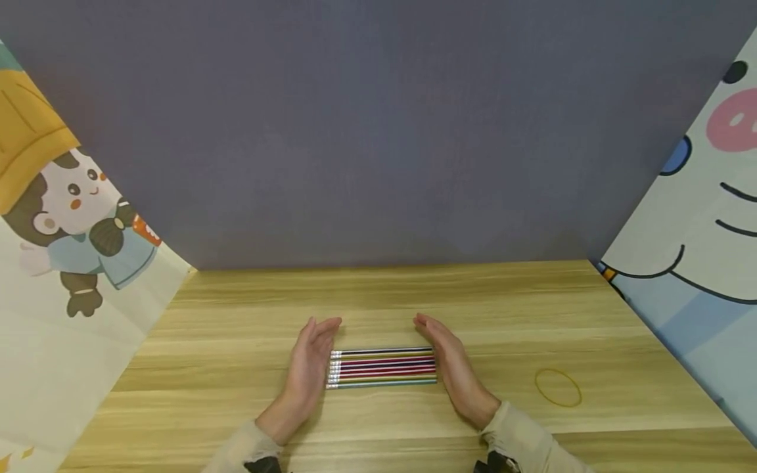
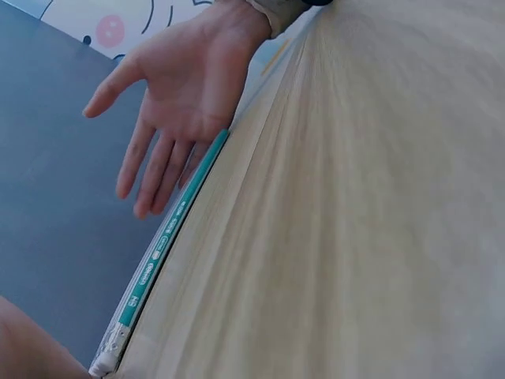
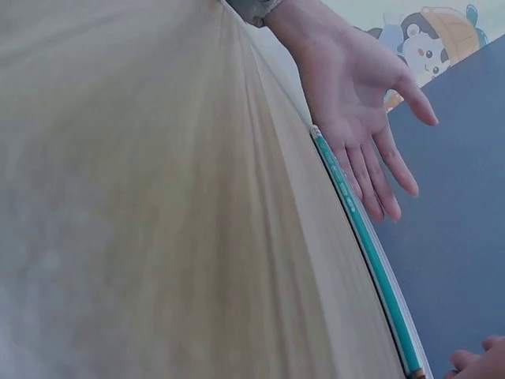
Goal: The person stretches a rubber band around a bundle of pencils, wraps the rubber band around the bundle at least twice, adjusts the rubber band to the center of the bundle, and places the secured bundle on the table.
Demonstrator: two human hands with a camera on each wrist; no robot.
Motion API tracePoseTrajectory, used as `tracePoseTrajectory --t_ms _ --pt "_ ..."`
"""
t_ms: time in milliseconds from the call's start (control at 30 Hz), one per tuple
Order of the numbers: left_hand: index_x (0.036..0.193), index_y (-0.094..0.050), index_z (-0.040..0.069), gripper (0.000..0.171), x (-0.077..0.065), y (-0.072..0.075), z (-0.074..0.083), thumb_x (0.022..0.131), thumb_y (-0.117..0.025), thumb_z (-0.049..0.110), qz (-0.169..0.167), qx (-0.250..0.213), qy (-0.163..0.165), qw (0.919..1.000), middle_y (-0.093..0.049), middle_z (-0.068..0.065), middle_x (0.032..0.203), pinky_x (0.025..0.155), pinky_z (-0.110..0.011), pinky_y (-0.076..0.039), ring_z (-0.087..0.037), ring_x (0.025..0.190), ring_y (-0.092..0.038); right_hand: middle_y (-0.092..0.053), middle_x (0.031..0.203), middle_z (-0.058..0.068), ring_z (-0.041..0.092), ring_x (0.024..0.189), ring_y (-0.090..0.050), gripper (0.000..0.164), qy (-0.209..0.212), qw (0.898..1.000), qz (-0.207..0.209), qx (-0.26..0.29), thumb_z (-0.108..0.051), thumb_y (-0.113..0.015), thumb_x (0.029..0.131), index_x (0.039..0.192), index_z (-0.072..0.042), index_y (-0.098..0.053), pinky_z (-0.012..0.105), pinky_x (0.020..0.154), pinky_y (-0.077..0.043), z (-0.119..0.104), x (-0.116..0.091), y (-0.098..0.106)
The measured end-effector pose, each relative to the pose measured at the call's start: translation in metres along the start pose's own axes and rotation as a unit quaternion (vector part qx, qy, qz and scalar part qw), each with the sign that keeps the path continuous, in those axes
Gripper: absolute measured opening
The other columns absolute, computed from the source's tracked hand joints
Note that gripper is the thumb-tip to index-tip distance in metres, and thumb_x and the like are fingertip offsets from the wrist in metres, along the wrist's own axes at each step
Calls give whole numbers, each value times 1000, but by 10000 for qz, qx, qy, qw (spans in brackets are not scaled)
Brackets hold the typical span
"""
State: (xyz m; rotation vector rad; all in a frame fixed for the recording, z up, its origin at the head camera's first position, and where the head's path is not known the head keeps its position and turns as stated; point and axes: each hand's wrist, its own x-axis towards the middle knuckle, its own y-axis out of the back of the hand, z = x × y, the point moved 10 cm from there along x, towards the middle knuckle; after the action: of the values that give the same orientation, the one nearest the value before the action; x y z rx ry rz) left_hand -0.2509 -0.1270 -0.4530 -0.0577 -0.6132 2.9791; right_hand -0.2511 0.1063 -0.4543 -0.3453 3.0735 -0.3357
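Several pencils (image 1: 383,368) lie side by side in a flat row on the wooden table, their eraser ends toward the left. Colours run from dark through red and yellow to a teal pencil (image 2: 162,237) at the near edge. My left hand (image 1: 309,364) stands on edge at the eraser ends, palm inward, fingers straight. At the opposite ends my right hand (image 1: 452,368) stands likewise, its palm facing the left one. Both hands are right beside the pencil ends; neither grips anything. In the right wrist view the teal pencil (image 3: 367,249) runs along the row's near side.
A yellow rubber band (image 1: 558,387) lies on the table (image 1: 236,341) to the right of my right hand. A grey panel (image 1: 378,144) rises behind the table. Cartoon-printed panels flank it, left (image 1: 35,355) and right (image 1: 662,256).
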Motion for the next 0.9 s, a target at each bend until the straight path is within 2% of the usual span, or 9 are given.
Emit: tracePoseTrajectory --t_ms 100,300,500,700,900 --pt "143 -33 -9 71 -4 4 2 106 -31 52 -3 8 96 10000 -28 -24 157 125 -42 -4 -29 149 -22 -26 161 17 31 150 -18 63 -93 9999 74 84 -45 -40 106 154 -5 -29 51 123 6 1 -2 0" --pt "143 -32 -10 70 -13 4 4 107 -30 50 -107 76 98 9999 -29 -24 157 125 -44 -3 -29 149 -21 -31 159 14 26 151 -17 67 -321 9992 167 -168 -49 -44 104 154 -7 -31 47 124 1 5 -8 -7" --pt "140 -40 -6 66 -15 0 1 107 -30 50 63 58 -22 10000 -31 -23 157 124 -46 1 -28 149 -21 -35 158 11 25 151 -17 66 -334 9982 395 -317 -50 -44 103 154 -9 -33 49 124 -2 5 -10 -7" --pt "138 -46 -5 64 -17 -1 -5 107 -30 50 263 78 -95 9996 -35 -20 156 124 -46 2 -27 150 -21 -34 159 9 25 151 -13 65 -399 9980 409 -271 -51 -41 104 154 -10 -33 54 123 2 8 -14 -8" --pt "137 -47 -5 63 -18 -2 -7 108 -30 48 241 167 -174 9994 -37 -20 155 124 -46 1 -27 150 -21 -35 158 9 26 151 -13 66 -396 9978 445 -276 -52 -43 103 153 -9 -34 55 122 2 9 -16 -7"
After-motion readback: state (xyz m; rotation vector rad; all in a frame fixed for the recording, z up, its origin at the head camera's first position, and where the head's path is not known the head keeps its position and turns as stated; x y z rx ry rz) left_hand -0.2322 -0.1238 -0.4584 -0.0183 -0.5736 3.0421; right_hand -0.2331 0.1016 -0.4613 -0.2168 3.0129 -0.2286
